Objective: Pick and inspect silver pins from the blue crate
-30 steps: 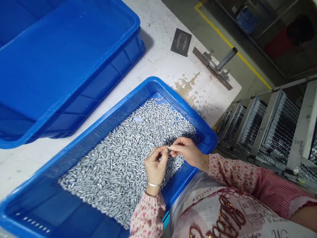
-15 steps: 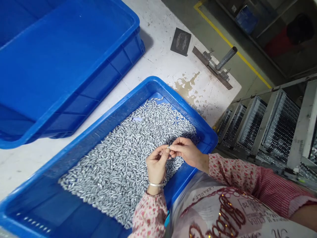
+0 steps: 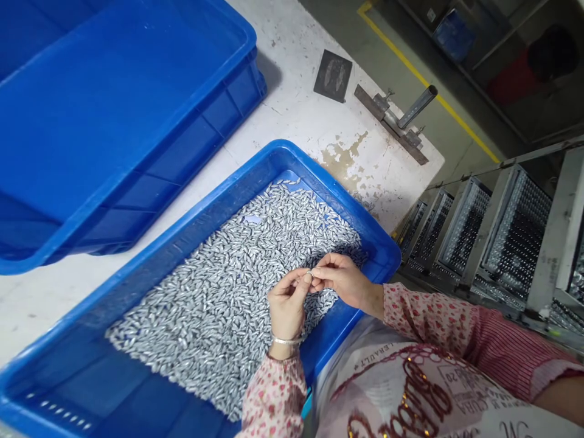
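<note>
Over the blue tray (image 3: 201, 190), my left hand (image 3: 288, 304) and my right hand (image 3: 344, 281) meet, thumbs and forefingers pinched together on one small silver piece (image 3: 310, 272). Fingertips cover most of it; it seems like the pieces below. Beneath my hands, a wide layer of small silver spindle-shaped metal pieces (image 3: 214, 286) fills much of the tray. A silver bangle sits at my left wrist.
A larger blue bin (image 3: 182, 164) stands on the worn white table (image 3: 292, 103) at upper left. Toward the far corner lie a dark square plate (image 3: 333, 75) and a metal bar with a tube (image 3: 417, 106). A metal rack of trays (image 3: 515, 219) is at right.
My hands stay together over the tray, with only a very slight shift of the fingers and view. The pieces in the tray look the same.
</note>
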The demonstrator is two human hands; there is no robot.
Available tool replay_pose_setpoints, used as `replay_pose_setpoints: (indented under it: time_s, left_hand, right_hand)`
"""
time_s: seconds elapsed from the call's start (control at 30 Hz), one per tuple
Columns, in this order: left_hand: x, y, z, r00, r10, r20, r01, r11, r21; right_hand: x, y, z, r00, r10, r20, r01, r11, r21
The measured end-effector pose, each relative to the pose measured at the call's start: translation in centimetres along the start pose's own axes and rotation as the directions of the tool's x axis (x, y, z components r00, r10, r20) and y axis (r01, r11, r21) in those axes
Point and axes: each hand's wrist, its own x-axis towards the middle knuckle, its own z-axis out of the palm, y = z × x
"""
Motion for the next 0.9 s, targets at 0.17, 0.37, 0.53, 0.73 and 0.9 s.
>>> replay_pose_setpoints:
  time_s: [0.17,0.37,0.53,0.73,0.9]
  left_hand:
    - [0.02,0.18,0.14,1.0,-0.027,0.008,0.027,0.997,-0.068]
    - [0.0,-0.05,-0.08,0.999,-0.041,-0.003,0.04,0.997,-0.064]
    - [0.08,-0.34,-0.11,0.999,-0.021,-0.034,0.021,1.0,-0.009]
    - [0.01,0.02,0.07,1.0,0.004,-0.011,-0.004,1.0,0.025]
    - [-0.22,-0.06,0.06,1.0,0.011,0.003,-0.011,0.999,0.037]
  right_hand:
    - [0.0,0.01,-0.05,1.0,0.006,-0.006,-0.006,1.0,0.016]
    - [0.06,0.02,-0.04,1.0,0.014,-0.012,-0.014,1.0,0.008]
    - [-0.08,0.0,-0.08,1.0,-0.018,-0.021,0.017,0.999,-0.052]
    - [0.03,0.0,-0.25,1.0,-0.024,-0.007,0.024,0.999,-0.046]
    - [0.07,-0.26,-0.19,1.0,0.004,0.0,-0.004,1.0,-0.019]
